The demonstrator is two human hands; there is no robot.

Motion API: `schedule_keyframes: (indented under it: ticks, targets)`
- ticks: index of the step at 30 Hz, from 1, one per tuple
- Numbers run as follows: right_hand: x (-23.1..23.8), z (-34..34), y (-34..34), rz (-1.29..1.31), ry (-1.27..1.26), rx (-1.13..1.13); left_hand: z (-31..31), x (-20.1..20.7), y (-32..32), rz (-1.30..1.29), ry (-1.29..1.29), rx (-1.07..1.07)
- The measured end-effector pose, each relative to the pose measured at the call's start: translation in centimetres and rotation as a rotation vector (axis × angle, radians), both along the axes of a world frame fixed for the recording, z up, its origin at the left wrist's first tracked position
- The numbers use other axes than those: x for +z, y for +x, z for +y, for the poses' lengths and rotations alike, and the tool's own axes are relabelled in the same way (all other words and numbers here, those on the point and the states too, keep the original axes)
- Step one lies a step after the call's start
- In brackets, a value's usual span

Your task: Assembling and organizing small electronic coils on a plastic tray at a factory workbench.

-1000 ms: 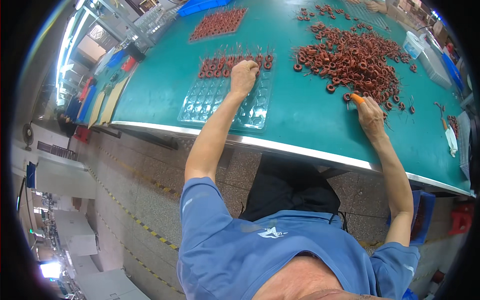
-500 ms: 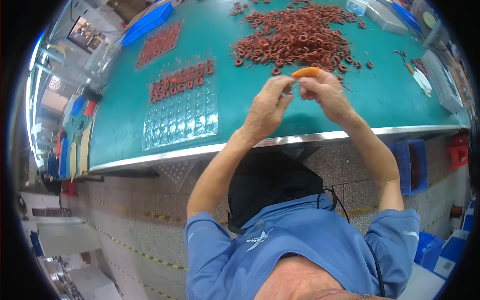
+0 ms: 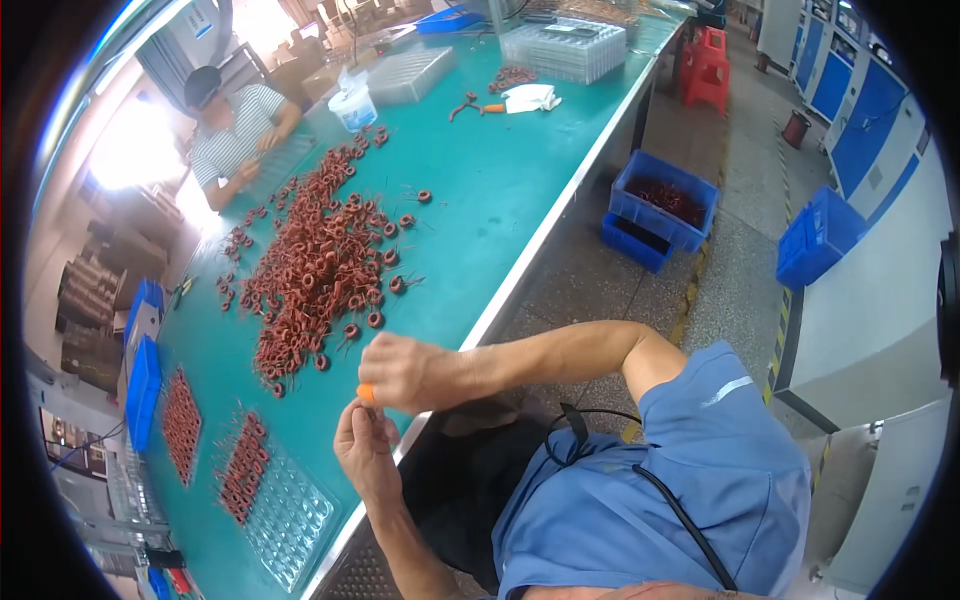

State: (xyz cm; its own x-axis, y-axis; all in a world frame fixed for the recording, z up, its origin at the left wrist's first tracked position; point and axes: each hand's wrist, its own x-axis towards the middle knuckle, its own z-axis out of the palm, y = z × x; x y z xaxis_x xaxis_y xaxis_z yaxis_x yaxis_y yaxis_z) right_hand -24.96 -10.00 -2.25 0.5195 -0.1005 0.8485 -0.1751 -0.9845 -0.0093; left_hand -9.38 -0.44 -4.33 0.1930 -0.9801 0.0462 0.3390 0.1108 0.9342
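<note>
My right hand [image 3: 405, 372] and my left hand [image 3: 365, 445] meet just over the near edge of the green table [image 3: 480, 210]. Both pinch a small orange tool [image 3: 366, 393] between their fingertips; I cannot see whether a coil is held with it. A big heap of copper-brown ring coils [image 3: 315, 265] lies on the table beyond my right hand. Left of my left hand lies a clear plastic cell tray [image 3: 290, 515], with rows of coils [image 3: 243, 465] filling its far part.
Another person [image 3: 235, 130] works at the table's far side. More laid-out coils [image 3: 182, 425], a white tub [image 3: 355, 105], a white cloth [image 3: 530, 97] and stacked clear trays [image 3: 570, 45] are on the table. Blue bins [image 3: 665, 200] [image 3: 815, 235] stand on the floor.
My left hand left the tray and came to my right hand; both now hold the orange tool together at the table edge. My head has turned, so the table appears rotated.
</note>
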Motion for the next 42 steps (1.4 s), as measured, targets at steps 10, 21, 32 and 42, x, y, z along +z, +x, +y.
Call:
schedule_keyframes:
  ticks: [10, 21, 32, 42]
  targets:
    - [-0.3, 0.1, 1.1, -0.079, 1.040, 0.213, 0.2, 0.8, -0.7, -0.151, -0.041, 0.227]
    - [-0.7, 1.1, -0.1, -0.067, 1.315, 0.283, 1.1, 2.6, -0.9, -0.221, -0.096, 0.096]
    - [-1.0, 2.5, 0.2, -0.226, 1.484, 0.303, 2.8, 1.5, -0.7, -0.378, -0.040, 0.165]
    - [-1.2, 2.1, 1.3, -0.162, 1.685, 0.455, 3.8, 0.3, -0.1, -0.339, -0.009, -0.039]
